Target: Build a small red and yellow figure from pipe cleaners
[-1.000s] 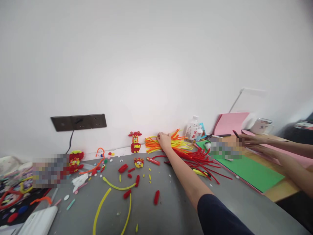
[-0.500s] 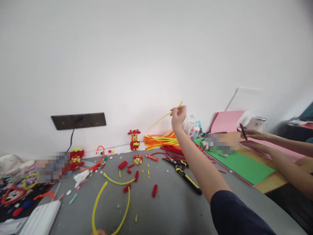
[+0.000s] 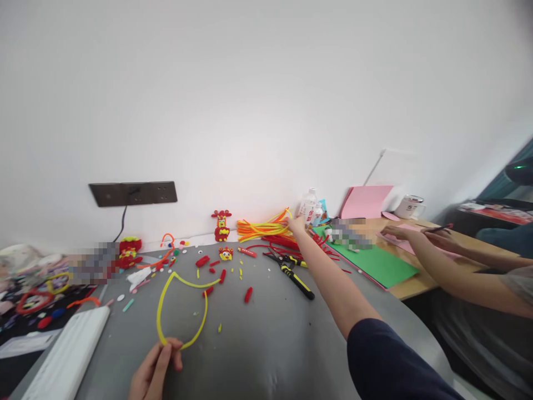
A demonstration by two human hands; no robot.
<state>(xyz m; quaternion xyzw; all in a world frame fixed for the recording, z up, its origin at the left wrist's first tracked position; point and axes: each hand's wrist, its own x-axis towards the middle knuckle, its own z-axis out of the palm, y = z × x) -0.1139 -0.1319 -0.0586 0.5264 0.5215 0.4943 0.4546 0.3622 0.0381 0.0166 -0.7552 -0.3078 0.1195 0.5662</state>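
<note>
My left hand is at the near edge of the grey table, its fingers pinched on the bend of a long yellow pipe cleaner that loops over the table. My right arm stretches far out; my right hand rests on the bundle of orange and yellow pipe cleaners by the wall, its fingers closed on some strands. Red pipe cleaners lie just beside that bundle.
Black-and-yellow pliers lie right of centre. Small red and yellow pipe-cleaner figures and scraps dot the table. Another person's arms work at the right over pink paper, near green paper, a bottle and a mug. A white box sits near left.
My right hand, raised with one yellow strand half a second ago, has dropped back onto the orange-yellow bundle. My left hand has come into view, holding the yellow loop.
</note>
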